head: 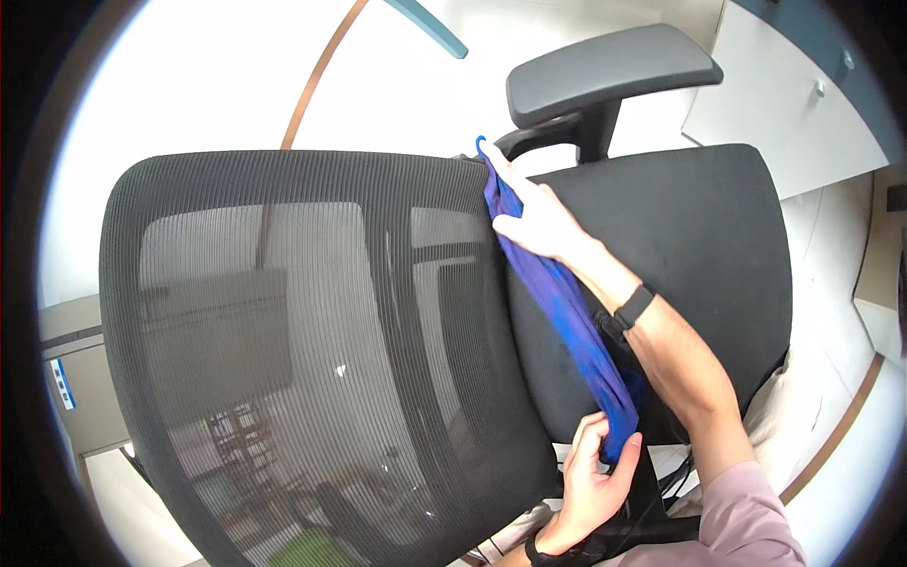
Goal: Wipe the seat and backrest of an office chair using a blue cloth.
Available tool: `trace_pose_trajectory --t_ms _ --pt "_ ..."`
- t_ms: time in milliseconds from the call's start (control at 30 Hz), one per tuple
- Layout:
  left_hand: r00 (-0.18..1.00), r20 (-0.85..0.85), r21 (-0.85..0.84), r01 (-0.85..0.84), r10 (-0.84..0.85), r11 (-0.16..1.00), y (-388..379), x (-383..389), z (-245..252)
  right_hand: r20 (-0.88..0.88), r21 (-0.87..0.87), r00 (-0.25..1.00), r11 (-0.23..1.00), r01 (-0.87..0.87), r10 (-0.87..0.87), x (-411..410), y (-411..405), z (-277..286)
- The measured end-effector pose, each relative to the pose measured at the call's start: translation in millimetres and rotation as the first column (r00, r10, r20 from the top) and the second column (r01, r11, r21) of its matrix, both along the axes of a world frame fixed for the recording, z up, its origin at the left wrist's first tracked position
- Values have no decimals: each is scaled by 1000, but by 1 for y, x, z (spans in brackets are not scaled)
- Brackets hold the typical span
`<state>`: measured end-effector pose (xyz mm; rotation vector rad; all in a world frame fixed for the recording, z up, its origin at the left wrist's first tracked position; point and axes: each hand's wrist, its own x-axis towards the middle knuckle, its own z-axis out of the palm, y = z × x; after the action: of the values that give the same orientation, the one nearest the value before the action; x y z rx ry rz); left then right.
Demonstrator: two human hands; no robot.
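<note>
A long, folded strip of blue-purple cloth (570, 326) runs slantwise over a black office chair, close to the line where the seat (694, 262) meets the mesh backrest (212, 177). At the cloth's far end is my right hand (547, 218), thumb and fingers spread along the fabric and holding it. A small blue loop stands out past the fingertips. My left hand (595, 485) grips the near end, fingers on one side and thumb on the other. Dark bands circle both my wrists. Part of the seat is hidden under my right forearm.
Beyond the seat rises a padded armrest (613, 71). A white cabinet panel with a small knob (793, 99) stands at the upper right. To the left is a grey cabinet (92, 397) bearing a label. A teal bar (432, 28) reaches in at the top. Dark cables (677, 478) hang below the seat.
</note>
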<state>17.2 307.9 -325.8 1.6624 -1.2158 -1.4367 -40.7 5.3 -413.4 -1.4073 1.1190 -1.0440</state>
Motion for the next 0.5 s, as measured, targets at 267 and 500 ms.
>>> trace_pose_trajectory --t_ms 267,500 --pt "998 -1 -44 -58 58 997 -27 13 6 -759 -302 578 949 96 -300 -34 -22 -24" --pt "994 -16 -51 106 -107 993 -34 12 20 -679 -111 669 943 313 -302 -36 -30 -26"
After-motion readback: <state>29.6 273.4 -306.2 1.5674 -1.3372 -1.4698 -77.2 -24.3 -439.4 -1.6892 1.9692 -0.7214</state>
